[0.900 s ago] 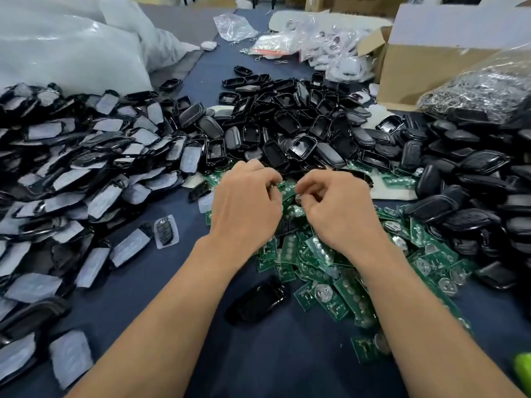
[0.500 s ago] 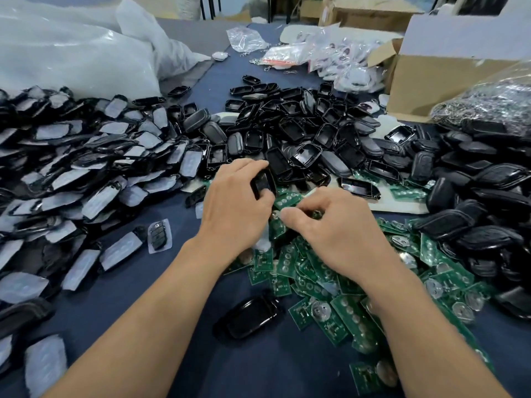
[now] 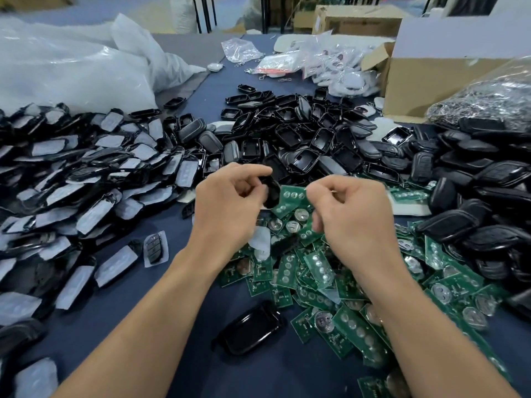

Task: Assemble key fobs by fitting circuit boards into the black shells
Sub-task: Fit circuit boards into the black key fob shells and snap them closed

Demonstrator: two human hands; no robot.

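The bench (image 3: pixel 172 354) is buried: a heap of black shells (image 3: pixel 301 139) at twelve o'clock, film-backed pieces (image 3: pixel 71 182) banked from nine to ten, a spill of green circuit boards (image 3: pixel 330 282) from the centre out toward four, and one glossy closed shell (image 3: pixel 250 330) lying alone at six.

Above the boards the left hand (image 3: pixel 227 208) is pinched on a black shell (image 3: pixel 271 192), thumb and fingertips on its edges. The right hand (image 3: pixel 353 216) is curled closed just to its right, and a circuit board (image 3: pixel 293 196) sits between the two, its near end at the right fingertips. I can't quite tell whether the board is gripped or only touched.

These look like light, stiff parts. The shell is glossy and probably slick, so holding it by the rim makes sense. The board seems thin and rigid, best taken by its long edges, clear of the round metal contacts, and eased in flat rather than forced.

Half a second ago both hands were lower, nearly down among the boards, the right reaching flat into them. Now they are raised and the shell is turned toward the board.
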